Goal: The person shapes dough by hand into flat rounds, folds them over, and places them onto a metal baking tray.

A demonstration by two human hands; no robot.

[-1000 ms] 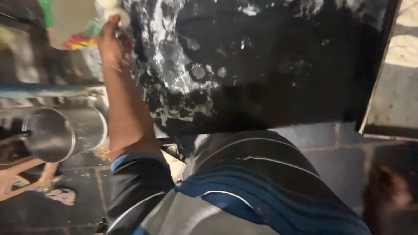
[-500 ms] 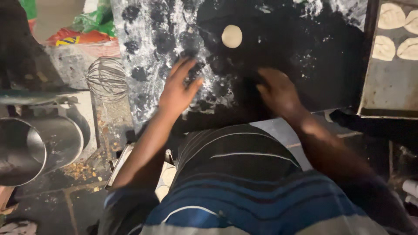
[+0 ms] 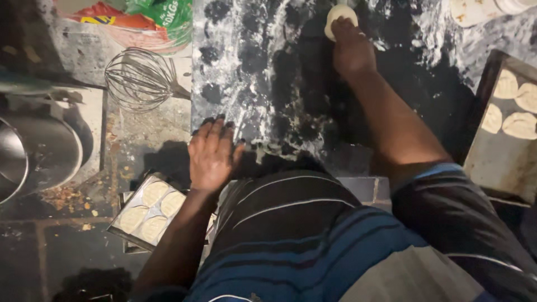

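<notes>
reached farther up since the earlier frame: right hand (image 3: 351, 49) at top centre, fingers pressed on a pale, soft dough round (image 3: 336, 13) lying on the dark, flour-streaked stone slab (image 3: 263, 72). left hand (image 3: 213, 152) flat at the slab's lower left edge, fingers spread, holding nothing. wire whisk (image 3: 141, 78) at upper left; metal tray (image 3: 146, 212) of dough discs below, shiny steel bowl (image 3: 33, 151) at far left.
</notes>
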